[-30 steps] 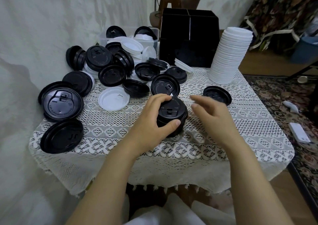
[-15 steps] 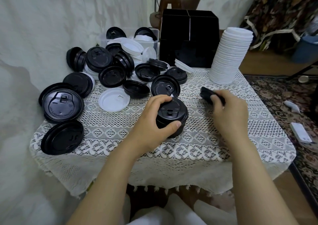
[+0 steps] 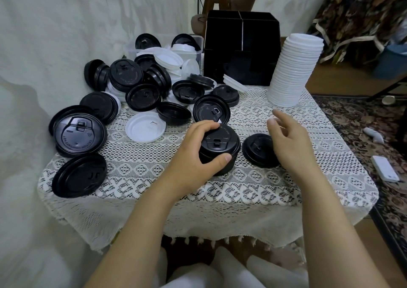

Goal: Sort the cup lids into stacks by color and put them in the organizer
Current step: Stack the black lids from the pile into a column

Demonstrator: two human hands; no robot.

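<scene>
My left hand point(image 3: 193, 153) grips a short stack of black lids point(image 3: 221, 147) standing at the middle of the table. Just right of the stack lies a single black lid point(image 3: 256, 149), top side up. My right hand point(image 3: 290, 140) hovers over that lid's right edge, fingers loosely spread and holding nothing. A tall stack of white lids point(image 3: 294, 70) stands at the back right. The black organizer point(image 3: 241, 50) stands at the back centre. A heap of loose black and white lids point(image 3: 149, 85) covers the back left.
A lace cloth point(image 3: 220, 191) covers the small table. Larger black lids point(image 3: 78, 133) lie along the left edge, with a loose white lid point(image 3: 144, 127) beside them. A clear tub point(image 3: 167, 45) holds more lids at the back. A white device point(image 3: 384, 171) lies on the carpet at the right.
My right hand picked up the single black lid from farther back right, set it down beside the stack and let go. My left hand stayed on the stack.
</scene>
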